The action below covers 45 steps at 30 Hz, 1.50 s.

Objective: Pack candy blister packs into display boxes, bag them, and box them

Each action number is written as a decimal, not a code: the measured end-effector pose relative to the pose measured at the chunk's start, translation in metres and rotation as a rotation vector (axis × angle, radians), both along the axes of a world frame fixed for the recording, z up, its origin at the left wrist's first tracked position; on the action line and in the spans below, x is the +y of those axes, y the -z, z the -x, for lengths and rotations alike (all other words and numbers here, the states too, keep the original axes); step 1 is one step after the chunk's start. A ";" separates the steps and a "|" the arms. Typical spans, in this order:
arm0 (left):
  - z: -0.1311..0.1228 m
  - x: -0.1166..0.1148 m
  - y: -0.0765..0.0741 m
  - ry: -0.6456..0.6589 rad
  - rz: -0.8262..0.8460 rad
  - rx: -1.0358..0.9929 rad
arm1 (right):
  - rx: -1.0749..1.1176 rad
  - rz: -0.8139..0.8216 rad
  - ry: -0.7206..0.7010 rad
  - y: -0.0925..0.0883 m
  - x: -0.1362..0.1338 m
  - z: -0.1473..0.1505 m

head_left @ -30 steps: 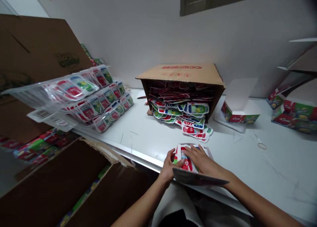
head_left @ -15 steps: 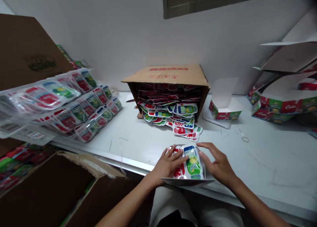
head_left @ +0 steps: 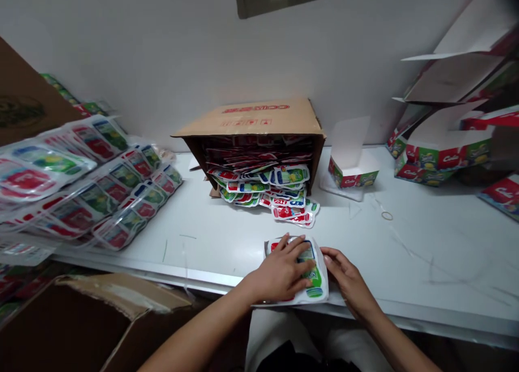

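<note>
A small open carton [head_left: 266, 248] sits at the table's front edge, holding red cola and green-and-yellow bottle-shaped packets [head_left: 314, 277]. My left hand [head_left: 284, 272] lies flat over these packets with its fingers spread, covering most of the red one. At the carton's right side is my right hand [head_left: 344, 277], thumb and fingers closed on the wall. Behind them, a brown cardboard box [head_left: 259, 115] lies on its side, and more packets [head_left: 290, 212] spill from its opening onto the table.
Bagged packet strips [head_left: 93, 199] are piled at the left. Below them stands an open cardboard box [head_left: 121, 296]. An open small display carton [head_left: 352, 172] stands to the right, near stacked cartons [head_left: 441, 155]. A thin ring [head_left: 387, 216] lies on the white table [head_left: 409, 269].
My left hand has slid right, across the packets. My right hand has drawn its fingers in and down against the carton's side. The view has turned slightly to the right.
</note>
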State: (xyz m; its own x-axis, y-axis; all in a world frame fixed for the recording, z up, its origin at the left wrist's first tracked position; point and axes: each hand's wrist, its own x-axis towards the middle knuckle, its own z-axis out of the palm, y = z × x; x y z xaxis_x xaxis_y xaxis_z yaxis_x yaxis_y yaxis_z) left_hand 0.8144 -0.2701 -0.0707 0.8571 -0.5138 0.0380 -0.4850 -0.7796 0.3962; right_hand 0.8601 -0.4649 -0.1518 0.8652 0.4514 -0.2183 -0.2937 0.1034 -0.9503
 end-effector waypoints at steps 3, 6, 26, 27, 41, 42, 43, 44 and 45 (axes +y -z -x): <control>-0.002 -0.003 0.010 0.066 0.040 0.015 | 0.036 -0.034 0.024 0.008 0.001 0.003; -0.003 -0.002 0.015 0.084 0.042 0.051 | 0.048 -0.024 0.062 0.010 0.004 0.006; -0.010 0.005 0.011 0.070 0.074 0.088 | -0.160 0.234 0.010 0.007 0.008 0.011; -0.010 0.005 0.012 0.074 0.072 0.090 | -0.159 0.244 -0.011 0.006 0.006 0.011; -0.021 -0.027 -0.014 -0.268 0.321 0.411 | -0.007 0.163 0.001 -0.003 -0.014 0.034; -0.024 -0.032 -0.010 -0.383 0.408 0.570 | -0.012 0.165 0.011 -0.002 -0.014 0.035; -0.027 -0.037 -0.005 -0.483 0.485 0.722 | -0.014 0.168 0.021 -0.002 -0.014 0.035; -0.031 -0.041 0.000 -0.567 0.551 0.845 | -0.012 0.173 0.029 -0.001 -0.014 0.035; -0.034 -0.044 0.004 -0.634 0.604 0.927 | -0.008 0.179 0.035 -0.001 -0.014 0.035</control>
